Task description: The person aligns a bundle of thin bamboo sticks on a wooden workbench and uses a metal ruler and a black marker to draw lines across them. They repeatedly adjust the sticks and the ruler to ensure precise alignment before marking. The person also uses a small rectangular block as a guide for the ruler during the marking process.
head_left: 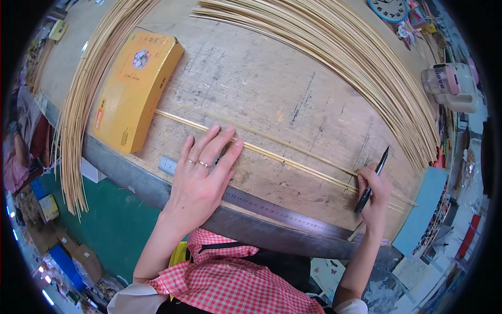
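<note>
Thin bamboo strips [272, 153] lie side by side across the wooden tabletop, with their left ends against a yellow box [130, 86]. My left hand [201, 172] rests on them, palm down with fingers apart, two rings on it. At the right, my right hand [377, 196] has a black pen [384, 158] tucked between its fingers, slanting upward. Its fingertips also seem to pinch a blurred bamboo strip [308, 153], just beyond the resting ones. A steel ruler [266, 209] lies along the near edge, partly covered by my left hand.
Long bundles of bamboo strips lie at the far side [334, 47] and left side [86, 89], the left bundle overhanging the edge. A blue-grey board [421, 209] sits at the right end. Beyond it stand a lidded plastic jug [452, 86] and a round clock [389, 8].
</note>
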A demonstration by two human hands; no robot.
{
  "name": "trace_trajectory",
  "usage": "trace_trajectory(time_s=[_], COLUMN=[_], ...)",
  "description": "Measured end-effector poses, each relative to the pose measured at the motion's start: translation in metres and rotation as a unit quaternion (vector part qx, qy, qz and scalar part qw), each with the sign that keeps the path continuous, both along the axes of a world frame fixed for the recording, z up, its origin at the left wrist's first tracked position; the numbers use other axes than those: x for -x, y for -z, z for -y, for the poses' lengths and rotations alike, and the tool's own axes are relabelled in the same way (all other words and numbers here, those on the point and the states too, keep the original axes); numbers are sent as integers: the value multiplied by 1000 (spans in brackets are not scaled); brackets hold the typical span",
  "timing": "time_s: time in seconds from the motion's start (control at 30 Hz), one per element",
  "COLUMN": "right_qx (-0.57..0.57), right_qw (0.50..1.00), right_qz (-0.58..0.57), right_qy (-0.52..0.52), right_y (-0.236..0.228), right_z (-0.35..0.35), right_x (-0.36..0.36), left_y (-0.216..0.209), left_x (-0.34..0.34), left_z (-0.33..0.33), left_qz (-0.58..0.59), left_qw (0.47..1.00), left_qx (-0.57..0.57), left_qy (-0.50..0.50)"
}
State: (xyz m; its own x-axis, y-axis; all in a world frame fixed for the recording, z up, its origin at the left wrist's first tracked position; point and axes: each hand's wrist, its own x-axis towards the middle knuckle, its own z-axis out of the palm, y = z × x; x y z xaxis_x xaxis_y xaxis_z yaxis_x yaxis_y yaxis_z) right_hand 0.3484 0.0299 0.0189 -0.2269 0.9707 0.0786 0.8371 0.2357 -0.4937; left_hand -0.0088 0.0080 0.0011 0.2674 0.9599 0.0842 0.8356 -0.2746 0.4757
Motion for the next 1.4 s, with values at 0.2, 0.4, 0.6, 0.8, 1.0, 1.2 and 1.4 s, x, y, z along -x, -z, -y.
trace_trajectory(time_s=[0.2, 0.4, 0.6, 0.8, 1.0, 1.2, 1.4], right_qx=[11, 2, -114, -202, -156, -214, -235], right_qw=[999, 997, 993, 974, 984, 965, 965], right_qz=[10, 26, 32, 102, 89, 149, 107], right_qy=[-39, -69, -21, -6, 4, 14, 40], right_y=[-7, -15, -9, 3, 10, 18, 10], right_z=[3, -2, -68, -119, -95, -105, -115], right_x=[16, 16, 12, 9, 15, 4, -5], left_y=[2, 0, -1, -3, 0, 0, 0], left_x=[-1, -2, -5, -4, -2, -2, -3], left_z=[-1, 0, -1, -1, 0, 0, -1], left_qz=[-8, -11, -32, -32, -14, -9, -1], left_qw=[1000, 1000, 999, 999, 1000, 1000, 1000], left_qx=[-5, 23, 7, 8, 19, 17, 14], left_qy=[8, 7, 4, 8, 3, 2, 5])
